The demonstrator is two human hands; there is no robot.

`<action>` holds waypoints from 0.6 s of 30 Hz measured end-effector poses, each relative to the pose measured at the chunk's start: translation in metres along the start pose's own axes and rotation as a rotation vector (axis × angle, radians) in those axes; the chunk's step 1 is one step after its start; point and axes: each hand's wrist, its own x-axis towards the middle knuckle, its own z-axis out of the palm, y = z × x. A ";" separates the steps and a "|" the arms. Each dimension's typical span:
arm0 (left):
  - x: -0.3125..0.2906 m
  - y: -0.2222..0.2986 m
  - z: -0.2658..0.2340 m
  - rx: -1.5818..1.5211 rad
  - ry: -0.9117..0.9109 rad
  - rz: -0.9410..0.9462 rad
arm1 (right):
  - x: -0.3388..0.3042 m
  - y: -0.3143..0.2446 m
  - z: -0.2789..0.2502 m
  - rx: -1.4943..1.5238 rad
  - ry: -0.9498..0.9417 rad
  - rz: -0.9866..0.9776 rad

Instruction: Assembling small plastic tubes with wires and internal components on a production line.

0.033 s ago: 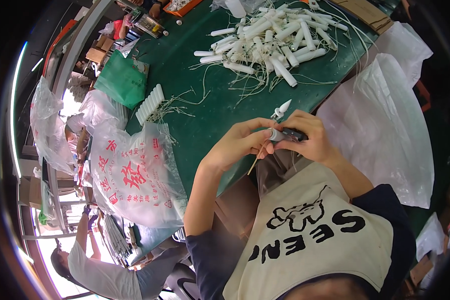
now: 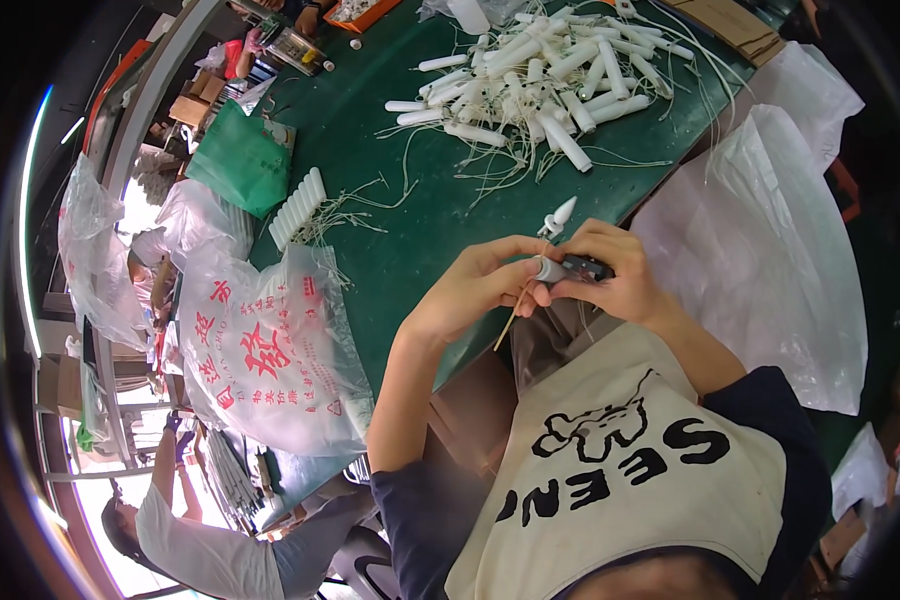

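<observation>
My left hand (image 2: 482, 285) pinches a short greyish-white cylinder (image 2: 547, 270) between thumb and fingers, in front of my lap at the table's edge. My right hand (image 2: 618, 270) is closed round a small black object (image 2: 588, 267) that meets the cylinder's right side. What kind of object the black one is, I cannot make out. Thin yellowish wires (image 2: 511, 322) hang below my left fingers. Just beyond my fingertips a white piece with a pointed tip (image 2: 560, 215) sticks up; whether it joins the held cylinder is hidden.
A heap of white tubes with thin wires (image 2: 530, 75) covers the far part of the green table (image 2: 440, 215). A neat row of such tubes (image 2: 298, 208) lies left, beside a printed plastic bag (image 2: 270, 350) and a green bag (image 2: 240, 160). Clear plastic sheeting (image 2: 760, 260) hangs right. Another person (image 2: 205, 540) works lower left.
</observation>
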 end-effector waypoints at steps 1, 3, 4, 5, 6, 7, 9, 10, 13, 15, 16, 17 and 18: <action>0.001 -0.003 0.001 -0.015 -0.005 0.022 | -0.002 0.002 0.001 -0.005 -0.002 0.009; 0.001 -0.007 -0.003 -0.034 -0.033 0.012 | -0.003 0.003 0.001 0.072 -0.022 0.006; 0.000 -0.008 -0.005 -0.048 -0.058 0.004 | -0.003 0.001 -0.002 0.069 -0.026 0.013; -0.001 -0.010 -0.005 -0.055 -0.061 0.004 | -0.002 -0.004 -0.005 0.125 -0.052 0.146; -0.002 -0.010 -0.005 -0.043 -0.009 0.003 | -0.001 -0.007 -0.007 0.181 -0.078 0.280; -0.003 -0.011 -0.004 -0.031 0.043 0.002 | -0.004 -0.001 -0.004 0.271 0.040 0.265; -0.004 -0.013 -0.003 -0.017 0.083 0.010 | 0.000 -0.001 -0.019 0.349 0.031 0.473; -0.005 -0.013 -0.003 0.003 0.126 0.019 | 0.002 0.000 -0.028 0.429 0.027 0.677; -0.006 -0.016 -0.005 0.002 0.116 0.037 | 0.000 0.008 -0.047 0.345 -0.178 0.671; -0.005 -0.017 -0.005 0.021 0.099 0.063 | -0.002 0.010 -0.053 0.338 -0.238 0.693; -0.006 -0.016 -0.003 0.018 0.110 0.066 | -0.003 0.010 -0.056 0.332 -0.295 0.714; -0.005 -0.014 -0.002 0.016 0.117 0.069 | -0.003 0.011 -0.060 0.330 -0.295 0.717; -0.005 -0.013 -0.001 0.013 0.117 0.067 | -0.002 0.013 -0.064 0.280 -0.361 0.712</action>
